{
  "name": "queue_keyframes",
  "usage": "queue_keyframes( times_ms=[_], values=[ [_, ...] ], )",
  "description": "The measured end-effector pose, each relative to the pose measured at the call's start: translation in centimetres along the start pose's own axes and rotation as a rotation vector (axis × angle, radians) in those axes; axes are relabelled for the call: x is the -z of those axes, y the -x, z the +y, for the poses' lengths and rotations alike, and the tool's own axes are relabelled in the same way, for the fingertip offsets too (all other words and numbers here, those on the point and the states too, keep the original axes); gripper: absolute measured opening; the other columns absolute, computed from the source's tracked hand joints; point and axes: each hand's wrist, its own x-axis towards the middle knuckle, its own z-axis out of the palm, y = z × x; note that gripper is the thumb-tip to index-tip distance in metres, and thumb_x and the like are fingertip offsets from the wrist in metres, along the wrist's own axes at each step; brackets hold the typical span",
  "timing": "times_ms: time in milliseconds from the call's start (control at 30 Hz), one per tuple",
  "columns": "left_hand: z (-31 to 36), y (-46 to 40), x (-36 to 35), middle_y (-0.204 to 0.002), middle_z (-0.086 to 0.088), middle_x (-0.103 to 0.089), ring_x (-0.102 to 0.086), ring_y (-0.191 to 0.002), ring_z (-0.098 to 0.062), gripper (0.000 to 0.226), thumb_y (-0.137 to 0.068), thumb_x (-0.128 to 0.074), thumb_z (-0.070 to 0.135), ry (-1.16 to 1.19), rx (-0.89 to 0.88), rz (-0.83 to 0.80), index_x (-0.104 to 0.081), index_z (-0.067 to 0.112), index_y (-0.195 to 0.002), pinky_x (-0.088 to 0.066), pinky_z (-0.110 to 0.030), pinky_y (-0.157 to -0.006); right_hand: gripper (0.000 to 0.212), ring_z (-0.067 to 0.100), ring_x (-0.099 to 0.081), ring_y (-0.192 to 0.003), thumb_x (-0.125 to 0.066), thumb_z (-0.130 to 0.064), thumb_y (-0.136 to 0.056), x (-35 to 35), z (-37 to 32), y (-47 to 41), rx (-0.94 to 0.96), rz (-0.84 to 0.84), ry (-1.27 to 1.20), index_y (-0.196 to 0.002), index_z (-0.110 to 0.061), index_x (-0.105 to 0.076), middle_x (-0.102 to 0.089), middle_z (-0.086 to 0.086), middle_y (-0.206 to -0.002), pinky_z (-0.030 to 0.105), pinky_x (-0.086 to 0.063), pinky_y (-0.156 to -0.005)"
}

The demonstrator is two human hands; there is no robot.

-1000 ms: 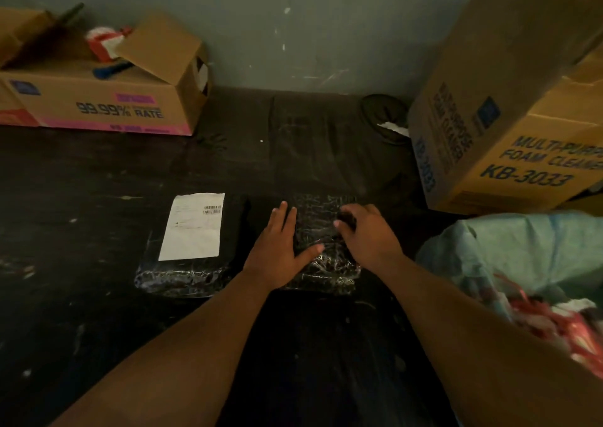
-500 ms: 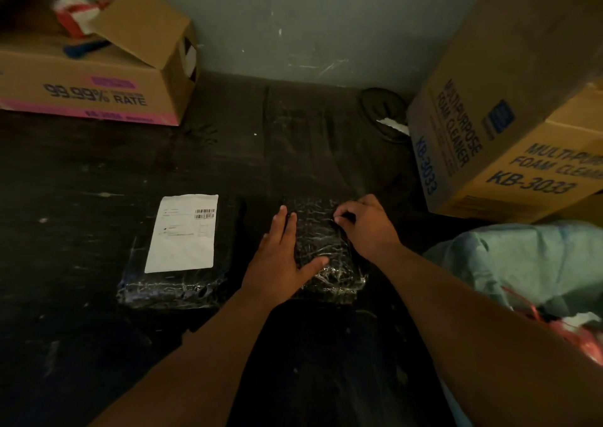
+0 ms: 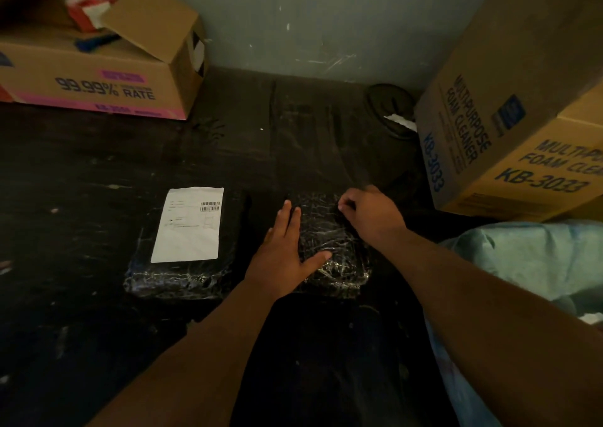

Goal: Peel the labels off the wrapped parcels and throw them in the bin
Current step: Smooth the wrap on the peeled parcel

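Note:
Two black film-wrapped parcels lie side by side on the dark table. The left parcel [image 3: 182, 270] carries a white label [image 3: 189, 224] with a barcode. The right parcel [image 3: 329, 247] shows no label on its visible top. My left hand [image 3: 287, 253] lies flat on the right parcel's left edge, fingers spread and thumb across the wrap. My right hand [image 3: 368, 214] rests at that parcel's far right corner, fingertips pinched together on the wrap. A bin with a pale blue-green liner [image 3: 522, 260] stands at the right, below the table edge.
An open cardboard box [image 3: 98, 77] sits at the back left against the wall. Large foam cleaner cartons [image 3: 509, 116] stand at the back right. A dark round object [image 3: 388, 107] with white paper on it lies by the wall.
My right hand has crept toward the right parcel's far corner and its fingertips have pinched. The left hand stays flat on the parcel. The view has shifted slightly.

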Motion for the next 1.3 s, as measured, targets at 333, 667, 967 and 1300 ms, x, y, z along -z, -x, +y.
queue_keyframes(
  times_ms=[333, 667, 967, 1300],
  values=[
    [0.3, -0.1, 0.2, -0.165, 0.014, 0.026, 0.002, -0.154, -0.020, 0.107, -0.085, -0.049, 0.077, 0.011, -0.012, 0.004, 0.005, 0.024, -0.161, -0.019, -0.047, -0.122, 0.014, 0.016, -0.066, -0.083, -0.056, -0.025, -0.096, 0.7, 0.5, -0.7, -0.079, 0.029, -0.146, -0.090, -0.025, -0.068, -0.069, -0.001, -0.093, 0.029, -0.052, -0.072],
    [0.2, -0.3, 0.2, -0.165, 0.013, 0.024, 0.002, -0.155, -0.018, 0.106, -0.086, -0.049, 0.076, 0.016, -0.013, -0.001, 0.003, 0.023, -0.161, -0.023, -0.048, -0.122, 0.014, 0.025, -0.062, -0.081, -0.058, -0.033, -0.093, -0.3, 0.3, -0.5, 0.040, 0.020, 0.086, -0.100, -0.022, -0.064, -0.058, 0.008, -0.098, 0.034, -0.052, -0.070],
    [0.3, 0.0, 0.1, -0.166, 0.012, 0.024, 0.000, -0.155, -0.020, 0.106, -0.086, -0.049, 0.076, 0.004, -0.019, 0.007, 0.004, 0.022, -0.161, -0.024, -0.049, -0.122, 0.009, 0.013, -0.065, -0.085, -0.063, -0.031, -0.092, 0.5, 0.8, 0.1, -0.038, 0.007, -0.152, -0.092, -0.026, -0.070, -0.068, -0.004, -0.094, 0.031, -0.054, -0.076],
    [0.2, -0.3, 0.0, -0.164, 0.014, 0.026, -0.001, -0.155, -0.020, 0.107, -0.086, -0.048, 0.078, 0.002, -0.006, -0.012, 0.005, 0.023, -0.161, -0.028, -0.050, -0.120, 0.014, 0.023, -0.066, -0.083, -0.054, -0.027, -0.096, 0.1, 0.1, -0.7, -0.127, 0.058, -0.081, -0.094, -0.019, -0.065, -0.069, 0.006, -0.091, 0.037, -0.056, -0.074]
  ],
)
